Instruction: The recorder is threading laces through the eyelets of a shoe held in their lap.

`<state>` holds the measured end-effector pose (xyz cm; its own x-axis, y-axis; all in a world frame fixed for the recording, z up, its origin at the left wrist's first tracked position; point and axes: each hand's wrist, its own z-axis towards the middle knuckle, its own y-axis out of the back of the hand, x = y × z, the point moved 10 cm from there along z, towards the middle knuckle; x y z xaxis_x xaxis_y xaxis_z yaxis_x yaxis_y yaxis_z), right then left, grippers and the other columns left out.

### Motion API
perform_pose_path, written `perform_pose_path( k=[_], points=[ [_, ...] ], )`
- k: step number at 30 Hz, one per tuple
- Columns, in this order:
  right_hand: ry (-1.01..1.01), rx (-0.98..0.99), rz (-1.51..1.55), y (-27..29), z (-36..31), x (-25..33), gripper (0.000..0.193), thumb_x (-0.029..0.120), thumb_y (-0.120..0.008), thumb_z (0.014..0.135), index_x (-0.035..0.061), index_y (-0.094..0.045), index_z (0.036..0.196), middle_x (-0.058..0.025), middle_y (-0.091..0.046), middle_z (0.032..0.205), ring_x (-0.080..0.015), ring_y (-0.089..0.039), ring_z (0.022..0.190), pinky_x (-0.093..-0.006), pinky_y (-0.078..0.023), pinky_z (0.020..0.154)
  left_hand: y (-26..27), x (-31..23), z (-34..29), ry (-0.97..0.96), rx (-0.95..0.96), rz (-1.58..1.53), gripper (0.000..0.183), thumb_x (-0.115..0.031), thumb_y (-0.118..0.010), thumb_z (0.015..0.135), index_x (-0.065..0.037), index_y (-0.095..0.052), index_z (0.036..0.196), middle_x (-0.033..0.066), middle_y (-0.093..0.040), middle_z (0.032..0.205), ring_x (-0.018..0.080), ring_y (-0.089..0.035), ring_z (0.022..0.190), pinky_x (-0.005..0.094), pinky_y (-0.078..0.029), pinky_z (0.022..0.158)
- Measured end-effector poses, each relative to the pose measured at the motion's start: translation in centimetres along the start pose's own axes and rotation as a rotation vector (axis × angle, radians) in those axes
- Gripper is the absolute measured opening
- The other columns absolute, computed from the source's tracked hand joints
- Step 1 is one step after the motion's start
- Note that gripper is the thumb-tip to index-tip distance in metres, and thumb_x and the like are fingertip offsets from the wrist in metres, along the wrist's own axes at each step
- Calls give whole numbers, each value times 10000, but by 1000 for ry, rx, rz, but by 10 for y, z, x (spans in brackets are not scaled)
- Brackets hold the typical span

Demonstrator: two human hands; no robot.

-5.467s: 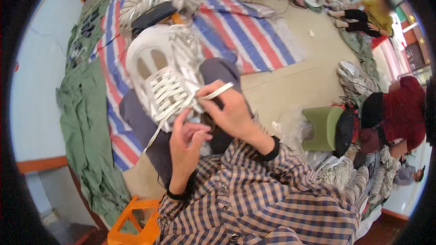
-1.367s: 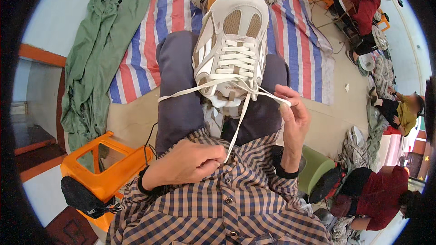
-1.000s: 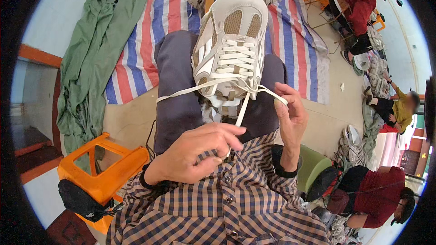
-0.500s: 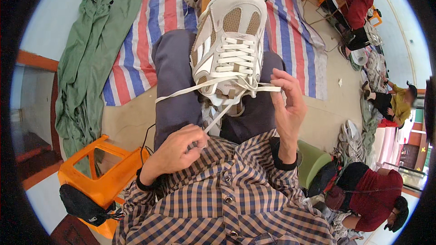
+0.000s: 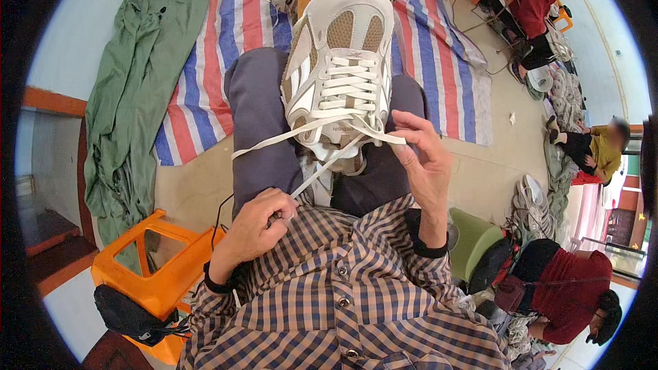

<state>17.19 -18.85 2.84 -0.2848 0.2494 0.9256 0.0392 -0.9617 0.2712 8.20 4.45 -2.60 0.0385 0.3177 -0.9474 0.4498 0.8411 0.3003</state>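
A beige and white sneaker (image 5: 356, 12) with tan mesh rests between my knees, its toe pointing away from me. White laces (image 5: 351, 82) criss-cross its front. Near the ankle opening, loose strands cross one another. My left hand (image 5: 262, 220) is closed, low on my shirt front, around a shoelace strand (image 5: 317, 179) stretched taut from the shoe. My right hand (image 5: 426, 164) pinches another part of the lace between thumb and finger, just right of the crossing. One loose lace end (image 5: 264, 144) trails left across my trouser leg.
Under the shoe area lies a striped tarp (image 5: 212, 68), with green cloth (image 5: 140, 103) to its left. An orange stool (image 5: 147, 253) holding a black bag (image 5: 127, 312) stands at my left. More sneakers (image 5: 531, 209) are piled at right, where other people (image 5: 572, 288) sit.
The small loops and knot at the crossing have been drawn out into simpler crossed strands. My left hand has pulled its strand slightly down and left. My right hand keeps its pinch.
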Motion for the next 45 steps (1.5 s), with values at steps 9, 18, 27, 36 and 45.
perform_pose_path(
  k=[9, 18, 27, 36, 45],
  points=[
    [-43, 13, 317, -4, 1, -2, 151, 50, -684, 861, 19, -699, 1008, -144, -550, 1297, -237, -546, 1145, -351, -418, 997, -3, 0, 1, -30, -1, -37, 67, -2, -506, 744, -3, -474, 803, 152, -591, 882, 291, -558, 864, 353, -447, 796],
    [-35, 122, 90, -14, 9, 7, 188, 151, -652, 900, -3, -684, 797, -136, -569, 1285, -228, -560, 1121, -364, -408, 1005, 0, 9, -9, 32, 31, -141, 50, -7, -510, 778, -7, -468, 805, 127, -591, 868, 217, -573, 829, 305, -457, 763],
    [93, 91, -53, -20, 18, 21, 141, 119, -701, 834, 6, -621, 808, -152, -571, 1270, -266, -551, 1129, -372, -414, 993, 6, 31, -33, 172, 24, -227, 46, -37, -518, 807, -6, -486, 797, 121, -594, 843, 200, -608, 777, 304, -476, 714],
    [235, 10, -311, -32, 14, 34, 216, -6, -742, 723, 29, -593, 875, -168, -561, 1256, -324, -542, 1133, -392, -442, 948, 15, 42, -35, 328, -19, 109, 155, -114, -529, 794, 24, -558, 729, 102, -513, 591, 184, -560, 592, 318, -435, 574],
    [225, -35, -312, -30, 12, 31, 259, -29, -735, 715, 32, -607, 931, -168, -562, 1256, -317, -541, 1146, -383, -448, 951, 32, 65, -61, 477, -218, 26, 191, -136, -532, 799, 21, -584, 704, 98, -550, 587, 153, -498, 540, 297, -409, 547]
  ],
)
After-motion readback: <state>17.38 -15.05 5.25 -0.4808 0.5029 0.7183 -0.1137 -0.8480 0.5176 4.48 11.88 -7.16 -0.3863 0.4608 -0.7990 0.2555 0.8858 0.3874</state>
